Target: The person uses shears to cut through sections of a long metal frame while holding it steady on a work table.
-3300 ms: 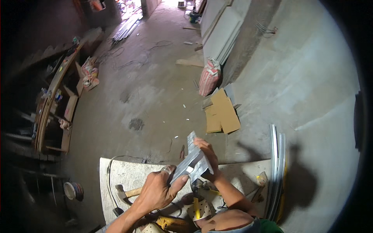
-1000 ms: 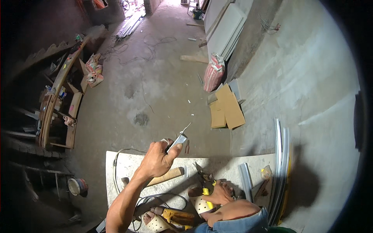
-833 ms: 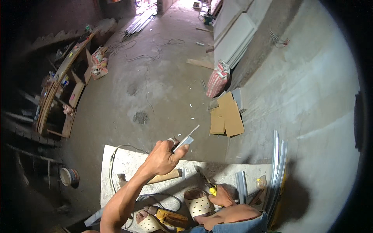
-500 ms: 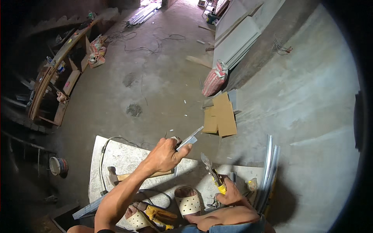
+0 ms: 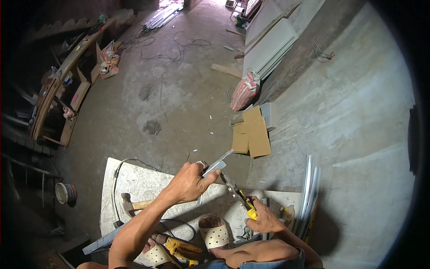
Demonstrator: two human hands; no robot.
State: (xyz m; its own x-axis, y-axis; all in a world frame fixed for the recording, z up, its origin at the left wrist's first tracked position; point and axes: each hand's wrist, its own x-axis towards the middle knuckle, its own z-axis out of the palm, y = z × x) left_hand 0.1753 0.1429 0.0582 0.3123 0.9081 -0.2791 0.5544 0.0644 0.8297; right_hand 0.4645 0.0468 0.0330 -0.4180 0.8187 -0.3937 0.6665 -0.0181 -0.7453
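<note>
My left hand (image 5: 193, 180) is closed round a short piece of bent sheet-metal channel (image 5: 216, 166), its far end pointing up and to the right. In my right hand (image 5: 263, 216) is a pair of tin snips (image 5: 237, 193) with yellow handles. Their blades point up and left, with the tips close to the metal's lower edge; whether they touch it I cannot tell. Below my left hand, a claw hammer (image 5: 128, 205) with a wooden handle lies on a pale, worn board (image 5: 148, 179). A yellow power drill (image 5: 181, 247) lies between my feet, which wear cream clogs (image 5: 215, 234).
Long metal channels (image 5: 308, 193) stand up at my right. Another metal profile (image 5: 104, 240) lies at the lower left. Ahead are cardboard (image 5: 256, 136), a red-and-white sack (image 5: 245, 92) and stacked panels (image 5: 271, 49). A bucket (image 5: 66, 193) stands left; a cable (image 5: 117, 179) crosses the board.
My right hand has brought the snips up and to the left, so their blades are now close to the metal piece. My left hand keeps its hold, nearly in place.
</note>
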